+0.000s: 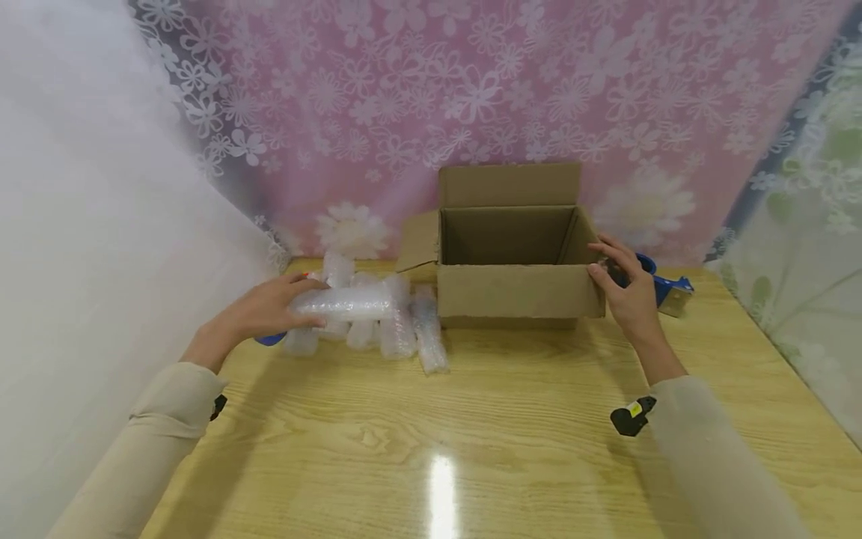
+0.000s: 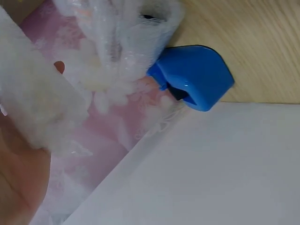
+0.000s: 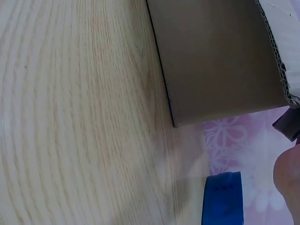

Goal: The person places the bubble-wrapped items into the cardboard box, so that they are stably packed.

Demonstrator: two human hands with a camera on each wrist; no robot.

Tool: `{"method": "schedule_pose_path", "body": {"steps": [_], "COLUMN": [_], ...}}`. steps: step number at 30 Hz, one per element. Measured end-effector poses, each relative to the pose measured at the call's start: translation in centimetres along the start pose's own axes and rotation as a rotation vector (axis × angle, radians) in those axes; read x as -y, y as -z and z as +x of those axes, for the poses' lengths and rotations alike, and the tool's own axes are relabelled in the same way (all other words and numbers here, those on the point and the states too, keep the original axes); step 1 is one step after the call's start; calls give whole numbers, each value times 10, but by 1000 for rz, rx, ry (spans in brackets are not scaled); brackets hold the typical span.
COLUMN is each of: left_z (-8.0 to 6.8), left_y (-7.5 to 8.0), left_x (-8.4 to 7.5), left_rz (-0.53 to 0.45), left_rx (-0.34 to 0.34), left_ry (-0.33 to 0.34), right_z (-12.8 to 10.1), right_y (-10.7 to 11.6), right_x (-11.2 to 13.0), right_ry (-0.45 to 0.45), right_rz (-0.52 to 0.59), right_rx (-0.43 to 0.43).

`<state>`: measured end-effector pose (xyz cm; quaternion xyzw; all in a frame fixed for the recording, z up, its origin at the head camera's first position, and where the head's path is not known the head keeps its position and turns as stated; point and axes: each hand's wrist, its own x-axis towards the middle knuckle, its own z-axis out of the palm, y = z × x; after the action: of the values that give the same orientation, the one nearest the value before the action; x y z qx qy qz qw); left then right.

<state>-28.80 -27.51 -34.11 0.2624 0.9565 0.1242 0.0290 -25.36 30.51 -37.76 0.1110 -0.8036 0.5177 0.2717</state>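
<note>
An open cardboard box [image 1: 512, 292] stands at the back middle of the wooden table [image 1: 431, 434], flaps up. My right hand [image 1: 604, 262] grips its right front corner, thumb on the front face and fingers over the side wall. In the right wrist view the box [image 3: 215, 56] fills the top and a bit of that hand [image 3: 288, 176] shows at the right edge. My left hand [image 1: 315, 303] grips a bubble-wrapped roll [image 1: 357, 302] lifted over a pile of similar rolls [image 1: 404, 333]. The left wrist view shows the roll [image 2: 33, 108] against my palm [image 2: 16, 183].
A blue tape dispenser [image 1: 670, 288] lies behind my right hand, also seen in the right wrist view as the dispenser [image 3: 224, 199]. A blue object [image 2: 194, 77] lies under the rolls by the white left wall [image 1: 101, 224]. Floral cloth hangs at the back and right.
</note>
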Motion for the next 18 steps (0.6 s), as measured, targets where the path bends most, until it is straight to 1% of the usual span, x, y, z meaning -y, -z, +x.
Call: {"method": "schedule_pose_path", "body": {"steps": [4, 9, 13, 18], "left_z": [2, 10, 24, 47], "left_y": [9, 18, 25, 33], "left_x": [-9, -20, -31, -55], "left_rz": [-23, -62, -70, -47], "left_rx": [-60, -143, -204, -274], "left_ry": [-9, -6, -16, -48], "right_z": [1, -1, -1, -2], "right_y": [-3, -5, -4, -5], "right_x": [-2, -7, -9, -7], "right_ry": [19, 17, 20, 30], "right_rz": [33, 58, 74, 61], "right_rx": [-14, -21, -31, -41]}}
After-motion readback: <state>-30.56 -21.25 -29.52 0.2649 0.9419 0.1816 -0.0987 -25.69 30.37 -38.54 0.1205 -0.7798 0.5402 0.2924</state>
